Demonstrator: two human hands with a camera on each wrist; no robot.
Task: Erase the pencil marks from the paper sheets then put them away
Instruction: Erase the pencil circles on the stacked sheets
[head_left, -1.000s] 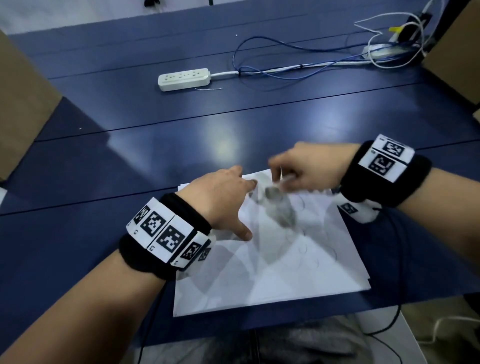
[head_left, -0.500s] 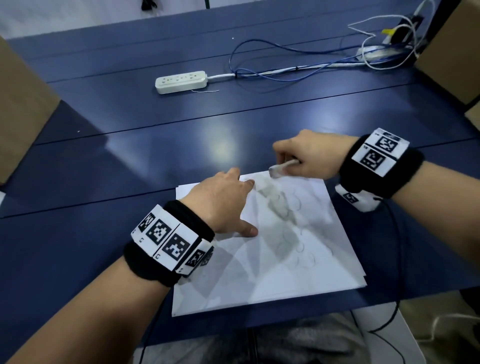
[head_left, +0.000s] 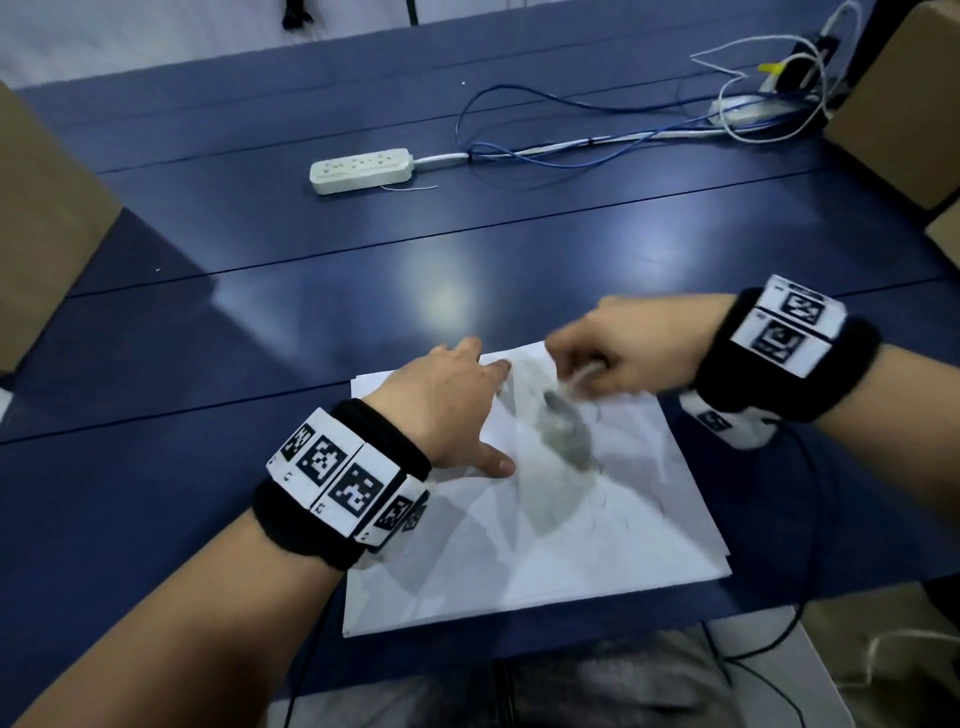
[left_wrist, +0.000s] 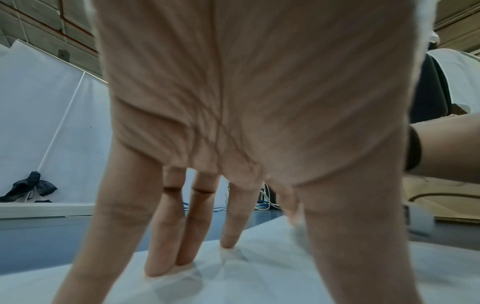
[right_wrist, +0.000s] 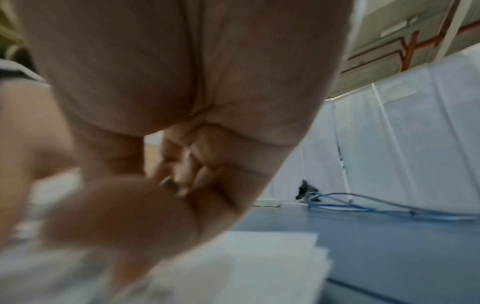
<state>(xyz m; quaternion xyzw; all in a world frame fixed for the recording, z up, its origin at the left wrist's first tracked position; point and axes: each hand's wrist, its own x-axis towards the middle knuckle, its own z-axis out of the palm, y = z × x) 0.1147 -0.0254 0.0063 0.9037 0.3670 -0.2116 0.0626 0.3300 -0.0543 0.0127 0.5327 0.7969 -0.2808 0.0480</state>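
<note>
A small stack of white paper sheets (head_left: 597, 525) lies on the blue table near its front edge, with faint pencil loops on the top sheet. My left hand (head_left: 447, 410) lies on the sheets' far left part, its straight fingers (left_wrist: 166, 246) spread and pressing the paper (left_wrist: 259, 277) down. At the sheets' far edge my right hand (head_left: 618, 353) is blurred by motion and pinches a small white eraser (head_left: 584, 376), whose tip is at the paper. In the right wrist view the curled fingers (right_wrist: 182, 174) hide most of the eraser.
A white power strip (head_left: 361, 170) lies further back on the table (head_left: 260, 322), with blue and white cables (head_left: 597, 150) running right. Cardboard boxes stand at the left (head_left: 41, 228) and right (head_left: 904, 93) edges. A black wire (head_left: 810, 519) hangs off the front right.
My right hand has swung back and forth with the eraser over the far part of the top sheet and is now back on the paper. The left hand has stayed put.
</note>
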